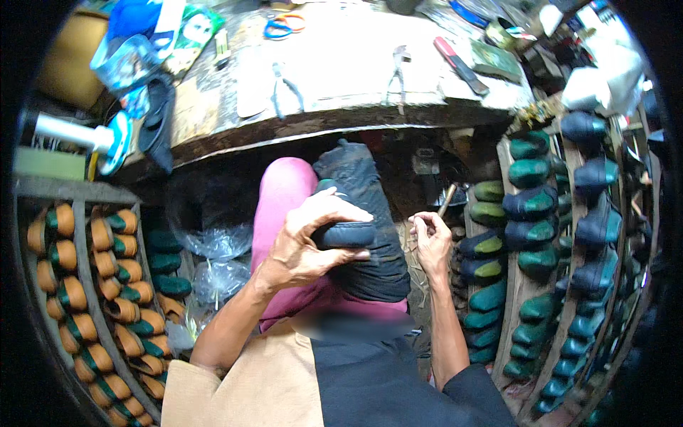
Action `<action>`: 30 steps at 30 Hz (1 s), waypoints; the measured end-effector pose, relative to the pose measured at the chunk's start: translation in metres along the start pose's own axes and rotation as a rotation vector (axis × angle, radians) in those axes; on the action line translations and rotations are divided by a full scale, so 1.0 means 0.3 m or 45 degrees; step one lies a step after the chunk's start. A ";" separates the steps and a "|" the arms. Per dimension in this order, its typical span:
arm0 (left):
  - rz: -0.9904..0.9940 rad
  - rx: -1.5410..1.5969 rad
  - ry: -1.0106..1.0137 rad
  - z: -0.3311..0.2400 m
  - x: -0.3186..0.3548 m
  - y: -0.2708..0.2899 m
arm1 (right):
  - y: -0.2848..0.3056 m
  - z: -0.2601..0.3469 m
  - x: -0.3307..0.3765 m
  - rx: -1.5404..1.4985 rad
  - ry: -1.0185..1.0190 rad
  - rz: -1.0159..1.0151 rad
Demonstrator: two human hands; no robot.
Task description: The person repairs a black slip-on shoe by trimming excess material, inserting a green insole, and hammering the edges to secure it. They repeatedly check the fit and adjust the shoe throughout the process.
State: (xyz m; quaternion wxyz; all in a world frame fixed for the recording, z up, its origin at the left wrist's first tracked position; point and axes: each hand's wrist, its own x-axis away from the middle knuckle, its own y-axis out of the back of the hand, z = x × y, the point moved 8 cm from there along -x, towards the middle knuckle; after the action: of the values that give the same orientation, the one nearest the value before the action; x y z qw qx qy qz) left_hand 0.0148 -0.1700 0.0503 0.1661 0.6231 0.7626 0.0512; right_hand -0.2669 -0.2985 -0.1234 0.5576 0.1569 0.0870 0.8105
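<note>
My left hand (297, 238) is closed around a dark shoe (348, 234), thumb on one side and fingers on the other. The shoe rests over my lap, partly hidden by the hand; a bit of green shows near its far end. Under it a black cloth (380, 249) covers one thigh, beside the pink trouser leg (284, 185). Out to the right, apart from the shoe, my right hand (432, 242) pinches a thin brown stick-like tool (447, 200) that points up and away. The tool's exact kind cannot be made out.
Ahead stands a wooden bench (206, 114) with pliers (286, 91), pincers (398, 75), orange-and-blue scissors (284, 26) and a red-handled tool (461, 65). Racks of tan shoes (78, 292) flank my left, racks of dark and green shoes (530, 203) my right. Clear plastic bags (217, 281) lie beside my left arm.
</note>
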 end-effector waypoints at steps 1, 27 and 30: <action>0.002 0.004 0.005 0.005 -0.015 -0.009 | 0.044 -0.103 -0.018 0.182 -0.016 -0.151; 0.621 -0.123 0.056 0.036 -0.221 -0.338 | 0.372 -0.176 -0.018 -0.332 -0.285 -0.130; 0.648 -0.144 0.036 0.034 -0.229 -0.354 | 0.497 0.127 0.024 -0.232 0.052 0.023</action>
State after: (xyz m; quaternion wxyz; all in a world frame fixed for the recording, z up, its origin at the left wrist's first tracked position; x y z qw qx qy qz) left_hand -0.0695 -0.2610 0.0233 0.1718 0.7839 0.5793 0.1427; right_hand -0.3867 -0.3471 -0.0396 0.5605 0.0897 0.0227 0.8229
